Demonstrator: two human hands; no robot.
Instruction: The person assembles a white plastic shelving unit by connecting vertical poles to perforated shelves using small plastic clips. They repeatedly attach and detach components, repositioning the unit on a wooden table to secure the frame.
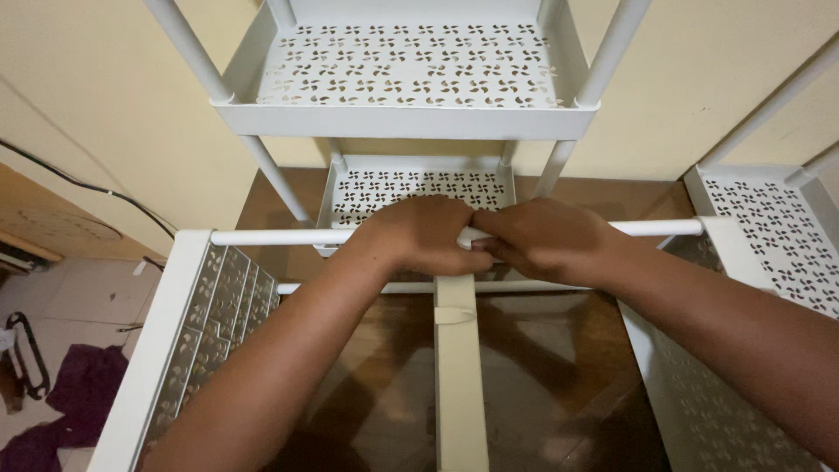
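Two bare forearms reach forward from the bottom of the view and meet at the middle of a thin white horizontal rod (262,236). On this rod the left hand (419,236) is closed in a fist-like grip, knuckles up. Pressed against it from the other side, the right hand (546,240) curls its fingers around the same spot. Both hands grasp the rod just above a flat cream-coloured centre bar (459,376), which runs from the rod toward the camera.

As a judgement, work at this joint goes best with both hands kept close together over the bar's end, the rod held level, and pressure applied straight down rather than at a slant, so the thin rod does not bow.

White and slim, the rod spans the gap between two white perforated side panels: the left panel (188,341) and the right panel (752,245), both punched with a pinwheel pattern. Its middle is hidden under the hands.

Behind stands a white shelving rack against a pale yellow wall, with an upper perforated tray (406,118) and a lower perforated tray (419,188). Beneath everything lies a glossy dark brown wooden surface (551,367). At the lower left, a purple cloth (83,393) lies on a tiled floor.
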